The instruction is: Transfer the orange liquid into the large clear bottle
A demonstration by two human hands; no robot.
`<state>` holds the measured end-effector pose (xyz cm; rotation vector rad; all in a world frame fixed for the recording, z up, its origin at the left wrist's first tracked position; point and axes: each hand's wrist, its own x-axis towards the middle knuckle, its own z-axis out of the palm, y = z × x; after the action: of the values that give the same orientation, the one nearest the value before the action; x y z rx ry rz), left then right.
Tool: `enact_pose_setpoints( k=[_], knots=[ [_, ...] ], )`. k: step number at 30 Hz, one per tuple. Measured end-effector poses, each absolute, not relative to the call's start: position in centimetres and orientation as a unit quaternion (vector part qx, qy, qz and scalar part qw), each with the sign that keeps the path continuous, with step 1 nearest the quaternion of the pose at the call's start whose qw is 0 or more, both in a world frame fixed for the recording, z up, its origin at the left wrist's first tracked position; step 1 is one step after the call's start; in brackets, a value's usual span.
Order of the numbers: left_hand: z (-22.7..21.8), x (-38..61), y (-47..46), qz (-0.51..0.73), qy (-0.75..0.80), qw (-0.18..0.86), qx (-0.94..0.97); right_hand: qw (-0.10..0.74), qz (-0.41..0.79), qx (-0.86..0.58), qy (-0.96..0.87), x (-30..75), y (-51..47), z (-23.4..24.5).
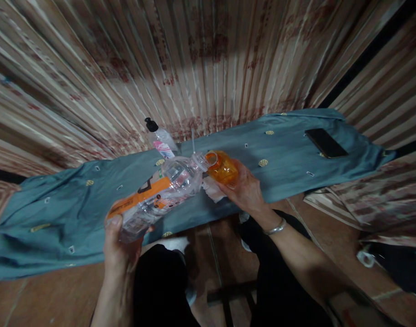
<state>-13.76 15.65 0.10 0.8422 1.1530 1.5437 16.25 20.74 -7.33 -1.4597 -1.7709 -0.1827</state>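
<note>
My left hand (121, 247) is wrapped round the base of a clear plastic bottle (160, 193) with an orange label. The bottle is tipped nearly flat, with its open neck touching the mouth of a small orange container (223, 169). My right hand (243, 188) grips that orange container from below and tilts it toward the bottle. A crumpled white tissue (213, 190) lies just under the two mouths. A silver bangle (275, 228) is on my right wrist. Both hands are above a teal cloth (74, 213) spread over a low surface.
A clear pump bottle (160, 138) with a black top and pink label stands at the back of the cloth. A dark phone (325, 143) lies on the cloth at the far right. Pleated patterned curtains (208, 59) hang behind. My dark-trousered legs are below, over a brown tiled floor (40, 295).
</note>
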Motion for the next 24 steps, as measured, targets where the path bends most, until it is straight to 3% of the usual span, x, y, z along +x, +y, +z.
enact_pose_setpoints(
  k=[24],
  knots=[
    [-0.02,-13.55,15.60,0.650,0.471,0.488,0.341,0.411,-0.079,-0.569,-0.708,16.26,20.62,-7.00]
  ],
)
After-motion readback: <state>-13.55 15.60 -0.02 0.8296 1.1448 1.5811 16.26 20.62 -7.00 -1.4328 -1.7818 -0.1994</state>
